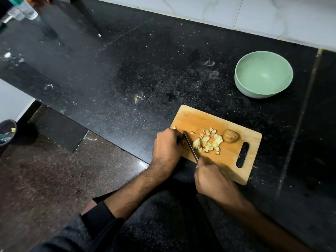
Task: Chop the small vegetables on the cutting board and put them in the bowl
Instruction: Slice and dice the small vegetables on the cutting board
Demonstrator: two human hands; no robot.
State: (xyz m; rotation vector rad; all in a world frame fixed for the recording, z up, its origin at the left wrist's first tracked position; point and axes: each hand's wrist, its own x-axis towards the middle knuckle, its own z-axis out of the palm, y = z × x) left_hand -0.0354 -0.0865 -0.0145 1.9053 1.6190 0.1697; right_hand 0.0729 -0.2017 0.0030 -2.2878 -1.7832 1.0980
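Observation:
A wooden cutting board (234,151) lies on the black counter near its front edge. A heap of pale chopped vegetable pieces (209,141) sits in the board's middle, with one whole brown small vegetable (230,136) just to their right. My right hand (212,179) grips the handle of a knife (190,146), whose blade points away from me along the left side of the heap. My left hand (167,144) rests on the board's left end, fingers curled down beside the blade; what lies under them is hidden. A green bowl (241,82) stands empty at the back right.
The speckled black counter (145,70) stretches left and back to a white tiled wall (236,11). Clear bottles (23,10) stand at the far left corner. A dark bin (7,131) sits on the brown floor at the left. Small scraps dot the counter.

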